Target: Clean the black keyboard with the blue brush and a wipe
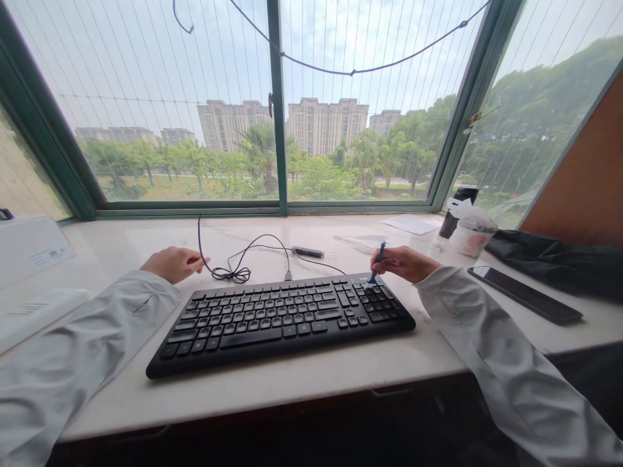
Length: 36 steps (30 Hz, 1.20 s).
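A black keyboard (272, 318) lies on the pale tabletop at a slant. My right hand (402, 263) pinches a slim blue brush (377, 264) near the keyboard's upper right corner. The brush stands almost upright, its whitish tip down on the number pad. Beyond the keyboard's upper left corner, my left hand (171, 263) rests with its fingers curled. A thin black cable (232, 275) runs up past these fingertips and lies coiled beside them; whether the fingers grip it is unclear.
Behind the keyboard lies a small dark stick-shaped item (307, 252). A phone (525, 295), a tub in a plastic bag (472, 233) and a black bottle (457, 211) are at the right. White boxes (32, 246) stand at the left. Windows (280, 130) close off the back.
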Available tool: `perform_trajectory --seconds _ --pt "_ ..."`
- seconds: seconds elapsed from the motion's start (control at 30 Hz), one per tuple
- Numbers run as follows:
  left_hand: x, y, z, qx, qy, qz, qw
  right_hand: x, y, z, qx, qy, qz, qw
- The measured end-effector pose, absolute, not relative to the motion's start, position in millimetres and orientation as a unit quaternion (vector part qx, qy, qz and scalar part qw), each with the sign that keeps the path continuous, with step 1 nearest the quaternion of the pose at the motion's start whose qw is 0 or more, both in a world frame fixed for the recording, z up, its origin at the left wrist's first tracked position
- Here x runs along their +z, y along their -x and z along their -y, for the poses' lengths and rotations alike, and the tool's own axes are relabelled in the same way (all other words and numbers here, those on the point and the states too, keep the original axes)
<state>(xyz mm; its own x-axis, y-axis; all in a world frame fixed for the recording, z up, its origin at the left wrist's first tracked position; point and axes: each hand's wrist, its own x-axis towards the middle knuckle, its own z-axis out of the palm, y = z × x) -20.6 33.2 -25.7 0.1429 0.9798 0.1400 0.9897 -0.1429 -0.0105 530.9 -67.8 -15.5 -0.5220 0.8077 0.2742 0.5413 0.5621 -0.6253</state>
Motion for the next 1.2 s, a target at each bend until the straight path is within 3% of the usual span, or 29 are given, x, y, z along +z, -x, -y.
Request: perform_trajectory --seconds 1.0,1.2 --pt "-30 22 -36 -0.080 0.755 0.649 0.054 -19 -571 63 0.250 0.485 0.793 0.271" --pt "-30 22 -35 -0.086 0.760 0.641 0.060 -12 -573 66 0.200 0.498 0.778 0.328"
